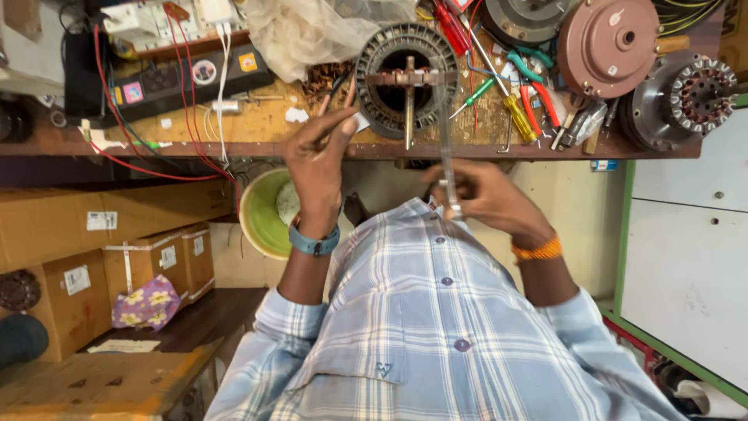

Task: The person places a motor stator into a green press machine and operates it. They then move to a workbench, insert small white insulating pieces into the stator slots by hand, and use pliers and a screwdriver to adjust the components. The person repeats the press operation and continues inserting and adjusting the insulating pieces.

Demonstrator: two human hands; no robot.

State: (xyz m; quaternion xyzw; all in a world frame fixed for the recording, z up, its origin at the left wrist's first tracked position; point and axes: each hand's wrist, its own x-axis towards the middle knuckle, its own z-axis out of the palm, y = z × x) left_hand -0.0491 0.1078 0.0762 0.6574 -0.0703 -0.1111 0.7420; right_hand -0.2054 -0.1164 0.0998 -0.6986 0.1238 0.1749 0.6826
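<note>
Hands work at the worktop [257,125] edge, in front of a stator [407,78]. The left hand [318,168] pinches a thin copper-coloured strand [331,97], grip closed on it, near the stator's left rim. The right hand [487,195] is clamped on a slim metal tool [446,140] whose tip reaches up to the stator. Judged from this, steady tool pressure and a taut strand suit the step. The stator is round, dark grey, slotted, with a central shaft [409,101].

light: even, bright | shadows: soft | blur: moving hands
</note>
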